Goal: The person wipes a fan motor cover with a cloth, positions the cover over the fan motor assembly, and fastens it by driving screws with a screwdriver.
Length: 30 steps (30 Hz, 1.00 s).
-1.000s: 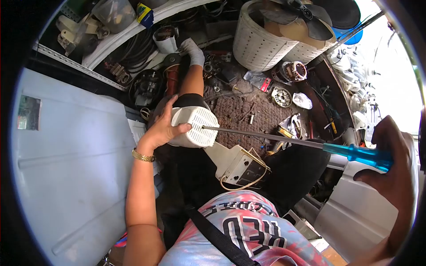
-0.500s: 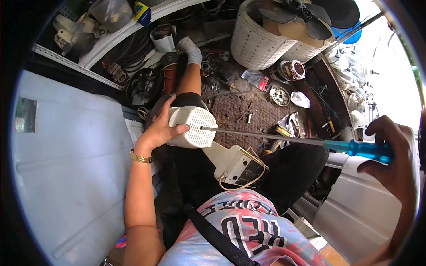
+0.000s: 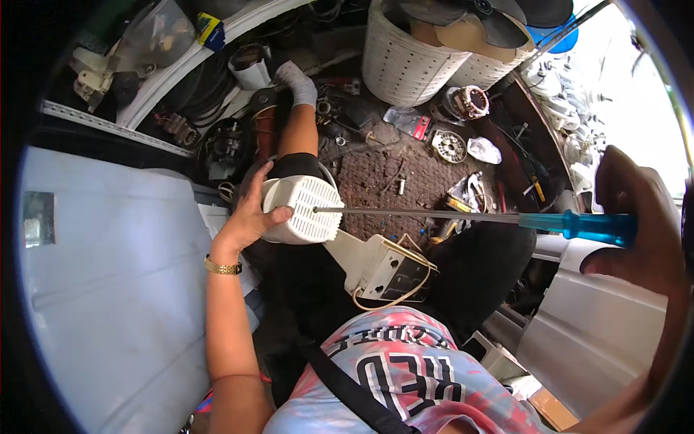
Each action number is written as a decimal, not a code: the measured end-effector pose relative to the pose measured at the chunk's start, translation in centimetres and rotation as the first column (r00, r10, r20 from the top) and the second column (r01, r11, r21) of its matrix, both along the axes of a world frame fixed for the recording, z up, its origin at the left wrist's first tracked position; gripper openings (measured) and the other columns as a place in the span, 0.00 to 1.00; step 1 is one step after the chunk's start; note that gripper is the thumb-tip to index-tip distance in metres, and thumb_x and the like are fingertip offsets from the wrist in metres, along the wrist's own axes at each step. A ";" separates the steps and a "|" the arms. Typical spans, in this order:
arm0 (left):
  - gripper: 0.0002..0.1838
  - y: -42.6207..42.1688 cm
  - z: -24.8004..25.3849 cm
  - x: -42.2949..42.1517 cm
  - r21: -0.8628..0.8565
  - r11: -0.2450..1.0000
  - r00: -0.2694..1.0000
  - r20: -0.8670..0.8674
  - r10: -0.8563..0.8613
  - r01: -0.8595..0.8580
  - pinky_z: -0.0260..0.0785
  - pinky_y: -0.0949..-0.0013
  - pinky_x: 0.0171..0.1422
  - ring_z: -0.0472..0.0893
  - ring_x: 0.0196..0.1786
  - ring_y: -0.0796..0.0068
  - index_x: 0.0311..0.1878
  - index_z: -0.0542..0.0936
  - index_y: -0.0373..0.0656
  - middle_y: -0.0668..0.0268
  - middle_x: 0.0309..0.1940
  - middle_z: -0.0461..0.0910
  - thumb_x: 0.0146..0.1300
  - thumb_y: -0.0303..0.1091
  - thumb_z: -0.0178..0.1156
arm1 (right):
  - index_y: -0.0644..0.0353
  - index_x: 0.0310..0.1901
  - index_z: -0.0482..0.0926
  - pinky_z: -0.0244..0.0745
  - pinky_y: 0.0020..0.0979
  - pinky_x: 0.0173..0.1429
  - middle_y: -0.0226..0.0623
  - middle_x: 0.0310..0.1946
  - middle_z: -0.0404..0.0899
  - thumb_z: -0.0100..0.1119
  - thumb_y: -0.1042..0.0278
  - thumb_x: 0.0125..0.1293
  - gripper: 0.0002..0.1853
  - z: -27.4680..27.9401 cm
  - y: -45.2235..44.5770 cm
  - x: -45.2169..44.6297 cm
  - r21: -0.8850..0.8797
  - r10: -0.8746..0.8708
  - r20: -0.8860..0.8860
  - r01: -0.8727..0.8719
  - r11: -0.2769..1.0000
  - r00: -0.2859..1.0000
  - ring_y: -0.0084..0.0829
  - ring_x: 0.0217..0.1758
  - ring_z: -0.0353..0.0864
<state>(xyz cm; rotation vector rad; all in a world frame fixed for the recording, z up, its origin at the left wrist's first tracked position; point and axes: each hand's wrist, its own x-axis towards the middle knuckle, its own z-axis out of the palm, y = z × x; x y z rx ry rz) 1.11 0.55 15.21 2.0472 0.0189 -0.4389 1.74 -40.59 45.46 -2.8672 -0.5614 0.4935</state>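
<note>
A white slotted fan motor cover (image 3: 307, 208) rests over my lap, its neck running down to a white fan base (image 3: 387, 271) with a pale cord. My left hand (image 3: 248, 217) grips the cover's left side, thumb on top and fingers around the edge. A long screwdriver (image 3: 578, 226) with a translucent blue handle lies level across the view, its tip in a hole among the cover's slots. Around the handle's end is my right hand (image 3: 643, 224), thumb below and fingers above; part of its grip is hidden.
Two white perforated drums (image 3: 412, 61) stand at the back, a dark fan blade (image 3: 499, 25) on top. A copper-wound stator (image 3: 473, 103), a round metal plate (image 3: 450, 146) and small parts lie on the brown mat (image 3: 369, 173). A pale blue panel (image 3: 108, 289) borders the left.
My right hand has shifted its hold on the screwdriver handle, its fingers now higher. The screwdriver lies more level. The whole view has shifted slightly.
</note>
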 end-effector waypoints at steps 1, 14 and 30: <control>0.65 0.3 -0.1 -0.1 -0.005 1.000 1.000 -0.004 0.003 -0.003 0.50 0.52 0.76 0.59 0.73 0.46 0.76 0.51 0.44 0.41 0.70 0.58 0.41 0.70 0.68 | 0.61 0.36 0.74 0.64 0.38 0.31 0.36 0.24 0.72 0.77 0.66 0.40 0.23 -0.4 -0.2 -0.1 -0.081 0.121 0.136 -0.110 0.991 0.983 0.34 0.25 0.72; 0.59 0.6 -0.4 -0.4 0.015 0.999 0.998 0.047 -0.042 0.041 0.50 0.54 0.76 0.58 0.74 0.48 0.76 0.53 0.47 0.44 0.70 0.60 0.47 0.68 0.67 | 0.63 0.39 0.76 0.66 0.39 0.35 0.38 0.25 0.70 0.74 0.56 0.37 0.28 0.8 1.1 -1.5 -0.186 0.091 0.139 -0.064 0.980 0.986 0.39 0.29 0.73; 0.19 1.6 -4.0 -0.3 -0.163 0.960 0.971 0.029 0.236 -0.228 0.63 0.68 0.66 0.73 0.60 0.66 0.59 0.76 0.39 0.56 0.56 0.73 0.69 0.39 0.57 | 0.62 0.43 0.75 0.68 0.37 0.36 0.39 0.34 0.72 0.73 0.68 0.42 0.24 -2.4 2.2 -2.1 -0.565 0.515 0.340 -0.267 0.781 0.787 0.38 0.32 0.73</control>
